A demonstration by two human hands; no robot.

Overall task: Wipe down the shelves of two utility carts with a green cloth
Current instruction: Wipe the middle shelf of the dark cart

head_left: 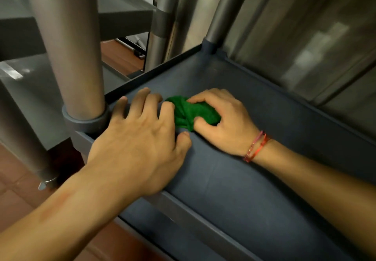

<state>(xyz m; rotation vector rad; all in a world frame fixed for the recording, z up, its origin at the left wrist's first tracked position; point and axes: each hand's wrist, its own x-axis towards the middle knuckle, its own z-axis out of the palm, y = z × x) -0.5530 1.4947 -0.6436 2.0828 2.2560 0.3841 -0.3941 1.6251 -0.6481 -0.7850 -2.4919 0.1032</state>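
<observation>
The cloth (189, 112) is being gripped in a bunch by the right hand (223, 122), with fingers and thumb being curled round it. It is being pressed onto the dark shelf (254, 179), towards its left end. The left hand (140, 134) is being held open, gripping nothing: its fingers are being spread and lightly bent, and the tips are being rested on the shelf just beside the near corner post (73, 47). Its forefinger is touching the cloth's left edge, and its thumb is being laid on the shelf just below the cloth. Red bracelets (256, 147) are being worn on the right wrist. A second post (223, 8) is being seen at the far corner. Another grey cart (30, 90) is standing close on the left, over a brown floor (122, 55). A lower shelf (166, 238) is being glimpsed beneath the front rim.
</observation>
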